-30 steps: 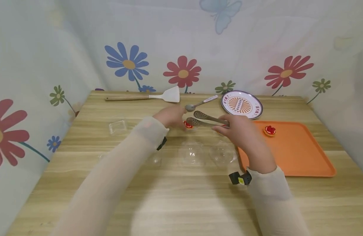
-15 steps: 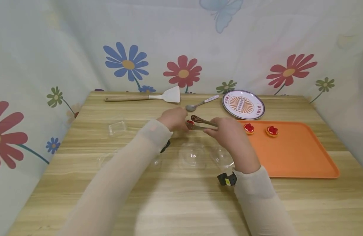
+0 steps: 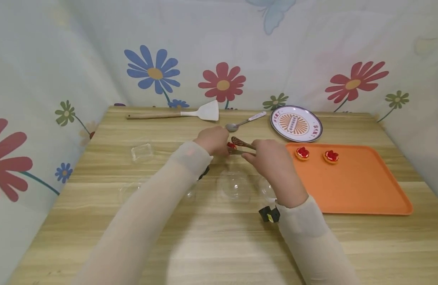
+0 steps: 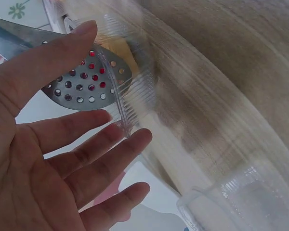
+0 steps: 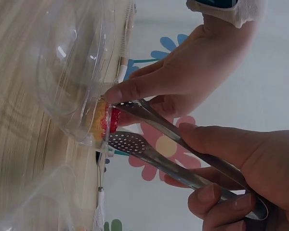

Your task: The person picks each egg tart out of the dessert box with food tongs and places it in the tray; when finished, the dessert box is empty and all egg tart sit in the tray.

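Observation:
My right hand grips metal tongs with perforated tips, the arms apart. Their tips reach to a red-topped fruit tart, one on each side, inside a clear ribbed plastic container. Whether both tips press on the tart cannot be told. Beside it, my left hand has its fingers spread, with fingertips touching the container's rim and the thumb across the tong tip in the left wrist view. Two more tarts, a left one and a right one, sit on the orange tray.
Nearer me stand clear domed plastic pieces, partly under my right arm. A small clear box lies left. Along the back are a white spatula, a spoon and a patterned plate.
My right hand has moved left with the tongs, bringing their tips around the tart. The tray's left tart, earlier hidden behind that hand, now shows. My left hand has shifted slightly right.

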`<state>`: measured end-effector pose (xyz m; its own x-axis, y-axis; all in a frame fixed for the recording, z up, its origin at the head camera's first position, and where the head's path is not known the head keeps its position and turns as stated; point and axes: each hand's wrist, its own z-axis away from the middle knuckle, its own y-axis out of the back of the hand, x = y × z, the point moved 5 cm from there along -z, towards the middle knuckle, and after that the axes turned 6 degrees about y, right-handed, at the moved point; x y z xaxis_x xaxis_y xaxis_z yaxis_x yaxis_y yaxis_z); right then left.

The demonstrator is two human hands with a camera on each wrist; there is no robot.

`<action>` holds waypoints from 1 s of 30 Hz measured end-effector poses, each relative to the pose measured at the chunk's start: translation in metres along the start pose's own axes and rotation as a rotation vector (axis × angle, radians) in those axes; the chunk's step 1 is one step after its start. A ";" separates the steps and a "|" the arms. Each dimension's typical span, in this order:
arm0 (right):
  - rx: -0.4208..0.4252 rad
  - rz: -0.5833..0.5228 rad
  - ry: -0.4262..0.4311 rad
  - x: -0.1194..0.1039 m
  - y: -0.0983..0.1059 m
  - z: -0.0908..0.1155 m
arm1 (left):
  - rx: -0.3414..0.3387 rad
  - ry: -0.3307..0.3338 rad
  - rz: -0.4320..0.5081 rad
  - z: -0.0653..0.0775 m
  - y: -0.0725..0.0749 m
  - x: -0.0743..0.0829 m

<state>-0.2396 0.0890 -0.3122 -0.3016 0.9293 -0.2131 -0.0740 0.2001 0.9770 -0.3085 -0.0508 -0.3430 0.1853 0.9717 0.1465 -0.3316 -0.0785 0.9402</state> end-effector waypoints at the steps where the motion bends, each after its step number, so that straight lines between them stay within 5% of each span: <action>1: -0.003 0.006 -0.006 -0.001 0.000 0.000 | 0.001 0.002 0.004 0.000 0.000 0.000; 30: 0.046 0.043 0.031 -0.001 -0.010 -0.003 | -0.014 0.018 0.011 0.004 0.007 0.004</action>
<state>-0.2414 0.0850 -0.3221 -0.3330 0.9274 -0.1703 -0.0168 0.1747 0.9845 -0.3060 -0.0487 -0.3347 0.1649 0.9747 0.1507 -0.3467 -0.0857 0.9341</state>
